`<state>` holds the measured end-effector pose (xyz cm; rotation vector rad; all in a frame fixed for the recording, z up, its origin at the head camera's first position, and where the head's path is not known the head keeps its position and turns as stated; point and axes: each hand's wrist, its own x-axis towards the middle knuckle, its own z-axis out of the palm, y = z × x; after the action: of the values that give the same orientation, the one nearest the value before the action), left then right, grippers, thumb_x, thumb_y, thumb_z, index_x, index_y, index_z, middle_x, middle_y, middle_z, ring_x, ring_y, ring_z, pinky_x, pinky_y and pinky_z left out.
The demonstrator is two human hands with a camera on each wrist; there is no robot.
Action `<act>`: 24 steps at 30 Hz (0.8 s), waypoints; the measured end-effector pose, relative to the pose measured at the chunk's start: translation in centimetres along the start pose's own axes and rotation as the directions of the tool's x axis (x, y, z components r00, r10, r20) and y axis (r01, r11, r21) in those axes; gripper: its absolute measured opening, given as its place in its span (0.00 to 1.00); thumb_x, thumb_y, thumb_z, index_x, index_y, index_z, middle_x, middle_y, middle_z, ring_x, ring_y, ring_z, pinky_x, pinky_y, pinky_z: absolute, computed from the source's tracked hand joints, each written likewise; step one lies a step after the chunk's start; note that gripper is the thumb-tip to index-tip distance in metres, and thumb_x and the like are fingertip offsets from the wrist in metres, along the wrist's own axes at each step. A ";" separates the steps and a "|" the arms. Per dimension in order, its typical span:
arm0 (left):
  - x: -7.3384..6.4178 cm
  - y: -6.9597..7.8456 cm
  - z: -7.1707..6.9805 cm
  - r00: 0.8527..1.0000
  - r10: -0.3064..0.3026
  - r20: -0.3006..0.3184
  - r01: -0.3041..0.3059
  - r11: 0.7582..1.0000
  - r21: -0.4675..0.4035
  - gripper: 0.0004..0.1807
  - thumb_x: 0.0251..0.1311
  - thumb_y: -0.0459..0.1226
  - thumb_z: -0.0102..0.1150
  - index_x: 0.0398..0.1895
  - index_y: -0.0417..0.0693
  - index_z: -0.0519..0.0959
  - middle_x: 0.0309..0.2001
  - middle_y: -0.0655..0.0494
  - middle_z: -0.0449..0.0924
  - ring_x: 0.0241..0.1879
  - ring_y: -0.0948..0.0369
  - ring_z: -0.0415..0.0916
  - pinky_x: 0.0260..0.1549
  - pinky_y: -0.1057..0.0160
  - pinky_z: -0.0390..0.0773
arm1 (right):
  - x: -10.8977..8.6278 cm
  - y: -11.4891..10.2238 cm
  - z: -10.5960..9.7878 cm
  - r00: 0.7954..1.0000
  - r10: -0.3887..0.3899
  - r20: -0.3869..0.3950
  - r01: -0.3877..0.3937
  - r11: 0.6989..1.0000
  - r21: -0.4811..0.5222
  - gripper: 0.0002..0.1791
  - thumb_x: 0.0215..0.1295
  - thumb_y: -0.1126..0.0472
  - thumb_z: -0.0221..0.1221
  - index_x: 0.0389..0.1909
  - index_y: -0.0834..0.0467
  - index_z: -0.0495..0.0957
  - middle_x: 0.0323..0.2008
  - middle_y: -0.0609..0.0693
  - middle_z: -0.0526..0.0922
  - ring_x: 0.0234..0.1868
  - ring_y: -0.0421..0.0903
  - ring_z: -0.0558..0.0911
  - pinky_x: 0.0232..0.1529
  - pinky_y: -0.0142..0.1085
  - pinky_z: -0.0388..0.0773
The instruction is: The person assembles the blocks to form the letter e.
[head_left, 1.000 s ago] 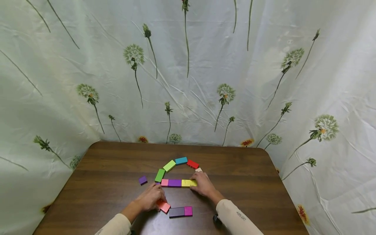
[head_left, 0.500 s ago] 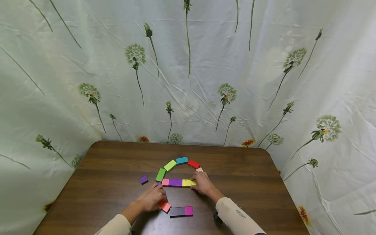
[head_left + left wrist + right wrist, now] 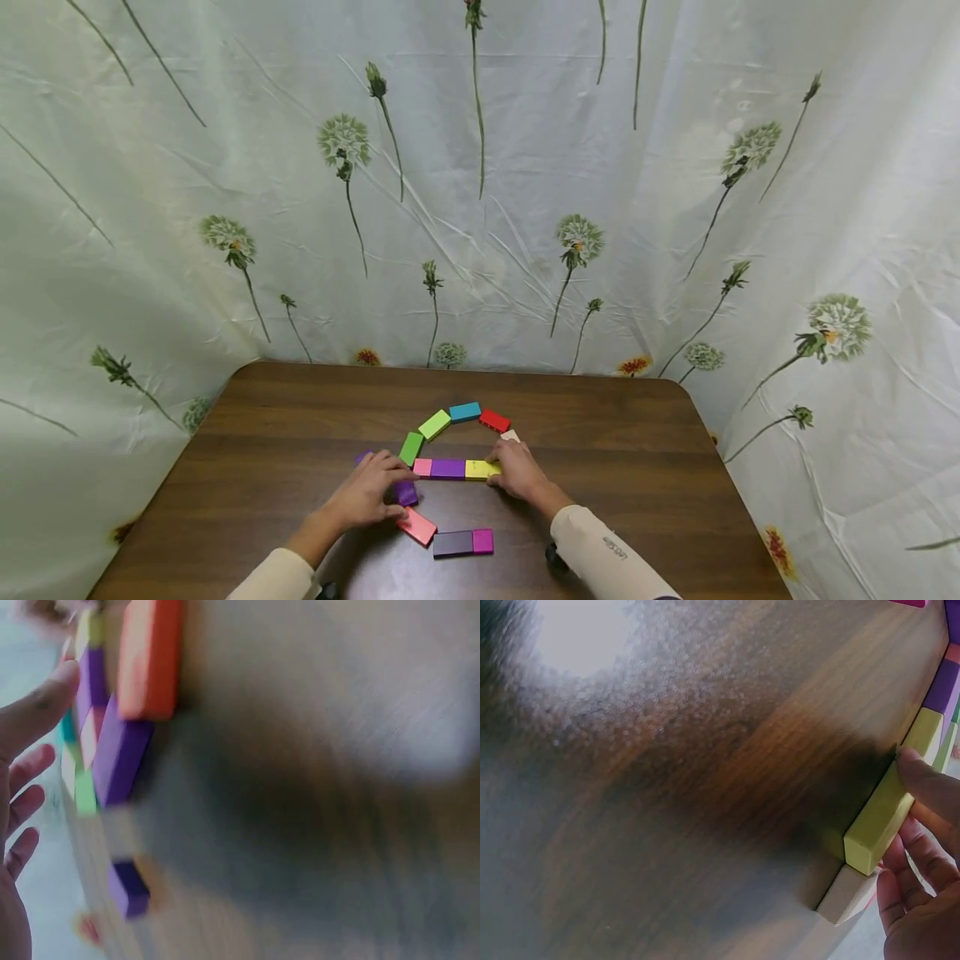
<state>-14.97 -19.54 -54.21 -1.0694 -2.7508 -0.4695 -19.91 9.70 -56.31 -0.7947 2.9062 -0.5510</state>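
My left hand (image 3: 366, 492) hovers with fingers spread over a purple block (image 3: 406, 494), holding nothing. Just nearer lies a salmon block (image 3: 417, 527), set at a slant; in the left wrist view this salmon block (image 3: 150, 660) is apart from the thumb. My right hand (image 3: 521, 475) pinches a yellow block (image 3: 881, 814) between thumb and fingers at the right end of a straight row. A purple block (image 3: 447, 469) and a pink block (image 3: 422, 468) continue that row leftward. Beside the right fingers is a beige block (image 3: 847, 894), partly hidden in the head view.
Green (image 3: 411, 447), lime (image 3: 434, 425), blue (image 3: 465, 412) and red (image 3: 495, 420) blocks curve above the row. A dark grey block (image 3: 453, 544) touches a magenta block (image 3: 483, 541) nearer the front. A small purple block (image 3: 129, 889) lies separately left. A floral curtain (image 3: 510, 208) hangs behind the table.
My left hand has let go of the salmon block and moved up and left, its fingers spreading and uncovering the purple block. The right hand stays on the yellow block.
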 end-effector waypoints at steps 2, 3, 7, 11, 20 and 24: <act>-0.2 -1.0 -0.3 0.992 -0.081 -0.095 0.079 0.997 -0.020 0.23 0.38 0.45 0.77 0.41 0.47 0.84 0.38 0.56 0.79 0.41 0.56 0.72 0.41 0.50 0.71 | 0.0 0.0 0.0 1.000 -0.009 -0.009 0.009 1.000 -0.008 0.15 0.50 0.59 0.72 0.38 0.61 0.86 0.35 0.50 0.82 0.42 0.49 0.78 0.50 0.44 0.70; -0.3 -1.5 -0.4 0.983 -0.134 -0.129 0.129 0.991 -0.043 0.22 0.38 0.43 0.77 0.40 0.47 0.84 0.38 0.55 0.79 0.40 0.55 0.72 0.39 0.50 0.70 | 0.0 0.0 -0.1 1.000 -0.012 -0.013 0.012 1.000 -0.008 0.15 0.50 0.59 0.72 0.37 0.61 0.86 0.35 0.50 0.82 0.42 0.49 0.78 0.50 0.44 0.70; -0.9 -3.3 -0.4 0.919 -0.365 -0.151 0.345 0.927 -0.145 0.21 0.40 0.40 0.77 0.40 0.45 0.83 0.39 0.51 0.79 0.41 0.50 0.73 0.39 0.47 0.70 | 0.0 0.0 -0.2 1.000 -0.016 -0.013 0.016 1.000 0.004 0.14 0.50 0.60 0.72 0.37 0.62 0.86 0.35 0.50 0.82 0.41 0.48 0.78 0.49 0.42 0.71; -1.5 -4.5 -0.1 0.856 -0.514 -0.052 0.497 0.848 -0.187 0.21 0.44 0.39 0.75 0.43 0.43 0.82 0.42 0.47 0.78 0.44 0.47 0.73 0.44 0.43 0.68 | 0.1 0.0 -0.2 1.000 -0.027 -0.007 0.027 1.000 0.014 0.14 0.49 0.60 0.72 0.37 0.63 0.86 0.34 0.50 0.81 0.39 0.47 0.78 0.46 0.39 0.74; -1.6 -5.0 0.4 0.818 -0.574 0.023 0.569 0.804 -0.170 0.22 0.47 0.38 0.73 0.46 0.37 0.81 0.44 0.42 0.78 0.47 0.43 0.72 0.50 0.40 0.68 | 0.6 0.1 -0.8 0.999 -0.028 0.047 0.026 0.999 0.041 0.15 0.48 0.62 0.73 0.37 0.64 0.85 0.34 0.50 0.81 0.38 0.45 0.78 0.44 0.37 0.76; -1.6 -5.1 0.5 0.826 -0.564 0.014 0.559 0.815 -0.151 0.19 0.48 0.37 0.72 0.44 0.38 0.81 0.44 0.42 0.79 0.46 0.43 0.73 0.48 0.41 0.69 | 0.7 0.1 -1.0 0.997 -0.026 0.071 0.022 0.998 0.050 0.15 0.47 0.62 0.73 0.37 0.63 0.85 0.33 0.50 0.82 0.37 0.44 0.78 0.43 0.36 0.76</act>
<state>-17.27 -23.89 -56.30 -0.2259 -3.0085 -0.7651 -20.70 9.76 -55.42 -0.8267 2.8101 -0.5812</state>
